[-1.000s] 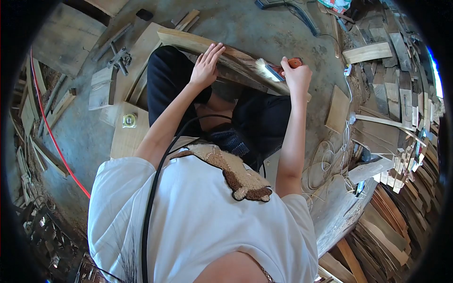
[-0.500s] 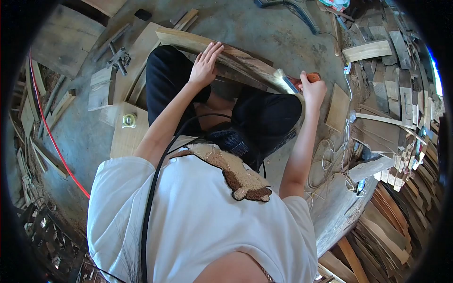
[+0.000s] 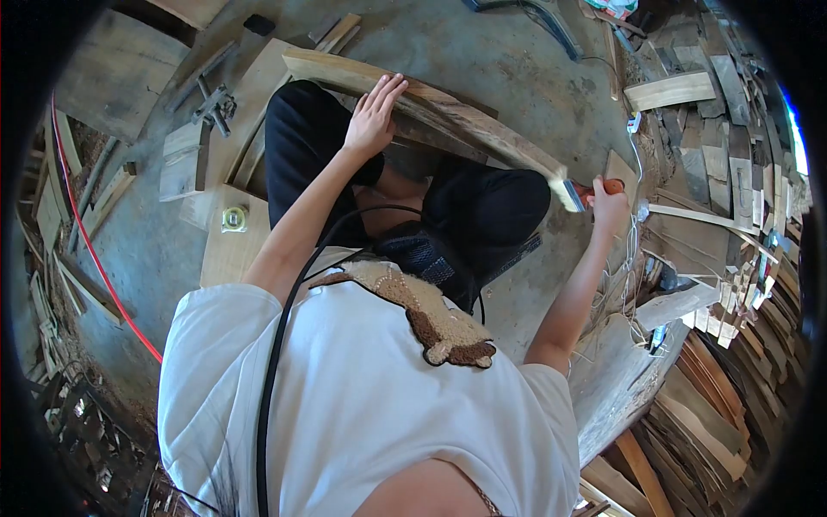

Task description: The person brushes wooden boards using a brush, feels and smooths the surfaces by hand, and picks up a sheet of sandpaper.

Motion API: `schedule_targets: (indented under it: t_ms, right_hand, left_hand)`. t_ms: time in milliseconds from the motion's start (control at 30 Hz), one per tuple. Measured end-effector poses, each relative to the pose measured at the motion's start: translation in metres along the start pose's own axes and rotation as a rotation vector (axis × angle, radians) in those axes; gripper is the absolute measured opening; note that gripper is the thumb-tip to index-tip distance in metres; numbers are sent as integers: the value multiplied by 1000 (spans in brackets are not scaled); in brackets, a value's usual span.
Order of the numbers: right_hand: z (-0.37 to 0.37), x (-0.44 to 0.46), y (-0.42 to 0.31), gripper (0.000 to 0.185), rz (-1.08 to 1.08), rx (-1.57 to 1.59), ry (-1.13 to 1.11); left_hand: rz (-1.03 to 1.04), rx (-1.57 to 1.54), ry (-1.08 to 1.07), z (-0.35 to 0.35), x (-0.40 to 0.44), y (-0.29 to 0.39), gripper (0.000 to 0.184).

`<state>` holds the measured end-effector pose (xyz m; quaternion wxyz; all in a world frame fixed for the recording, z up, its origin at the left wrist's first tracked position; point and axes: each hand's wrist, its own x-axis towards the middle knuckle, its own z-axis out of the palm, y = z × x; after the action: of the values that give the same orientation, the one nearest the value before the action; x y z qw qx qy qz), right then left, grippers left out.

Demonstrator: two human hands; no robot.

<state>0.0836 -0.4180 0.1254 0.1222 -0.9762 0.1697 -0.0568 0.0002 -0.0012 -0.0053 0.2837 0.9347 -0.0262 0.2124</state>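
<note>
A long wooden board [image 3: 469, 119] slants across the front of my crossed legs. My left hand [image 3: 372, 121] lies on its upper edge, fingers stretched out and thumb out of sight. My right hand [image 3: 610, 209] is closed around the orange handle of a flat paintbrush [image 3: 568, 193]. The pale bristles are at the board's right end; whether they touch the wood I cannot tell. Beside my left knee, part of a wooden frame [image 3: 250, 164] shows under the board.
A roll of tape [image 3: 233, 219] lies on a flat plank at left, near a metal clamp [image 3: 214, 107]. A red hose [image 3: 102, 267] runs along the left. Stacked wood offcuts [image 3: 719, 164] and a white cable [image 3: 638, 164] are at right. A black cable [image 3: 277, 362] crosses my shirt.
My right hand has moved right and slightly down with the paintbrush, from along the board to its right end. The left hand stays in nearly the same place on the board.
</note>
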Motion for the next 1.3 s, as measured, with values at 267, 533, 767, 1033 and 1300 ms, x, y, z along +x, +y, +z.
schedule_targets:
  t_ms: [267,533,767,1033,1300]
  right_hand:
    - [-7,-5,35,41,77,-84,40]
    - [-24,-21,-52,36,-117,31,34]
    - [30,-51,-152,41,-359,195,-53]
    - [67,-54,-159,32,-231,952,-258]
    - [41,-32,-26,39,104,964,71]
  left_hand:
    - [-22,16,-18,0,1,0,73]
    - [0,-19,-9,-2,1,1,75]
    - [6,-4,4,1,1,-2,75]
    - [-7,3,-18,-4,1,3,75]
    - [18,2,5,-1,2,-1,74]
